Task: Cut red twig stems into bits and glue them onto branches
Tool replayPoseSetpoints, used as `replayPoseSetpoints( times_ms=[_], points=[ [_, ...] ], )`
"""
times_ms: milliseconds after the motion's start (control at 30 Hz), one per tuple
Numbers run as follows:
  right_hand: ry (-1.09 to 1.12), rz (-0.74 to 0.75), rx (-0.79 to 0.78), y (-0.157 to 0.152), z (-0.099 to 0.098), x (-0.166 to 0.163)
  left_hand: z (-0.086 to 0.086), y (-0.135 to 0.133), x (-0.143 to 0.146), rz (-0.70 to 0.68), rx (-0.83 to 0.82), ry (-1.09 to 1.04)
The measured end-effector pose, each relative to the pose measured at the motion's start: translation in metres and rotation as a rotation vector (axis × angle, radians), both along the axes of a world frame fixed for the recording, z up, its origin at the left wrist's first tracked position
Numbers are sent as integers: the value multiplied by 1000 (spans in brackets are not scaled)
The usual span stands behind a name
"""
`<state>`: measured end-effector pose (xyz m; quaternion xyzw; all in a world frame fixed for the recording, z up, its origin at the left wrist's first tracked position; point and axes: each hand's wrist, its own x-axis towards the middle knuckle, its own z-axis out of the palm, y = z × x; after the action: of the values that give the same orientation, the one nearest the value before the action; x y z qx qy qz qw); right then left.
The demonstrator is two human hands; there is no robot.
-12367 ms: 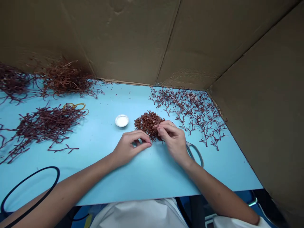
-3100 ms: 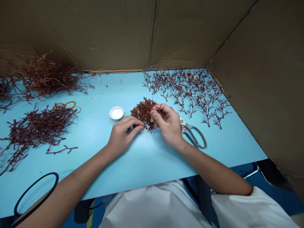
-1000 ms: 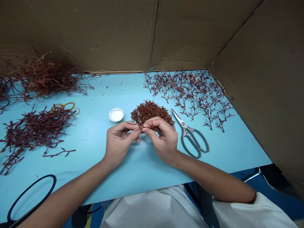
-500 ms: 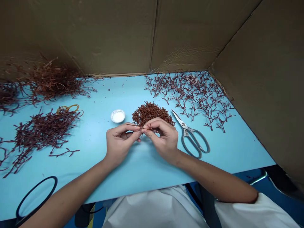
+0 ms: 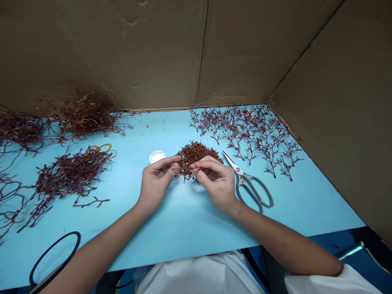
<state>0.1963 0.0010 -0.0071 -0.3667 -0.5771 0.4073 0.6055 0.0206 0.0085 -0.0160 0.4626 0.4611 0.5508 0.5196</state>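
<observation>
Centrally, a small white dish (image 5: pixel 150 158) of white matter (image 5: pixel 157 155) was partly hidden by the left hand (image 5: pixel 154 179), whose thumb and forefinger were brought close together; whether anything was held could not be told. A tiny brown sprig (image 5: pixel 197 168) was pinched by the right hand (image 5: pixel 219 183) beside the sprig pile (image 5: pixel 197 152). Blue tabletop (image 5: pixel 171 228) was left below the hands, bounded behind and rightward by cardboard (image 5: pixel 153 53).

The right hand (image 5: pixel 219 183) is by brown sprigs (image 5: pixel 197 152).

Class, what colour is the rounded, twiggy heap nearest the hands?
The rounded, twiggy heap is reddish brown, best shown in the head view.
</observation>
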Motion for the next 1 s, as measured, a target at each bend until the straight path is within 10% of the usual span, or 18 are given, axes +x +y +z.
replayPoseSetpoints(
  times_ms=[633,1000],
  points=[
    [-53,345,-53,-5,-1,1,0,3,-5,-356,-168,-391],
    [-55,357,-63,-4,1,4,0,7,-13,-439,-88,-267]
  ],
)
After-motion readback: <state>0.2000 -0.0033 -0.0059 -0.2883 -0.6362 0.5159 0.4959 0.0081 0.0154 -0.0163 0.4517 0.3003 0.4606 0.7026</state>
